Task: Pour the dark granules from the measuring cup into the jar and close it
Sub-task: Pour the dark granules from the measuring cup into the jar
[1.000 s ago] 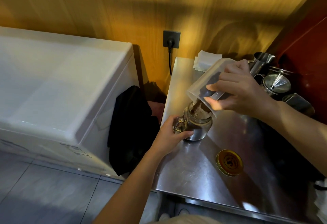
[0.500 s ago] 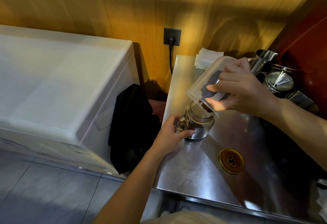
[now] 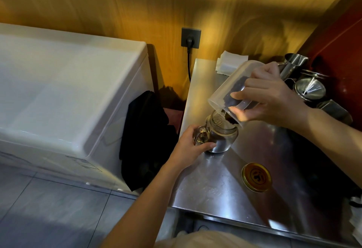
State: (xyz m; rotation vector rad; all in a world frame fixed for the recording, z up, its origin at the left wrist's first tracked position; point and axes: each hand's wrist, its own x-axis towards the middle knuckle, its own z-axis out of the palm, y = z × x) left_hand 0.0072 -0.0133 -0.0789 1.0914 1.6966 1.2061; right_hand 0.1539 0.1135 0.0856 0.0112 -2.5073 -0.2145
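A glass jar (image 3: 222, 137) with a side handle stands upright on the steel counter (image 3: 211, 185), dark granules in its bottom. My left hand (image 3: 193, 146) grips the jar at its handle side. My right hand (image 3: 268, 97) holds a clear plastic measuring cup (image 3: 231, 89) tipped steeply, its spout right over the jar's mouth. Dark granules (image 3: 235, 95) cling inside the cup and slide down to the spout. The gold jar lid (image 3: 256, 177) lies flat on the counter, nearer to me and to the right of the jar.
Steel pitchers and a funnel (image 3: 309, 89) crowd the counter's back right. Folded white paper (image 3: 230, 63) lies at the back. A white chest freezer (image 3: 64, 101) stands left, a black cloth (image 3: 145, 136) hanging in the gap. A plugged wall socket (image 3: 191, 37) is above.
The stream of granules from the cup into the jar has thinned, and the level in the jar has risen a little. Both hands hold nearly the same positions.
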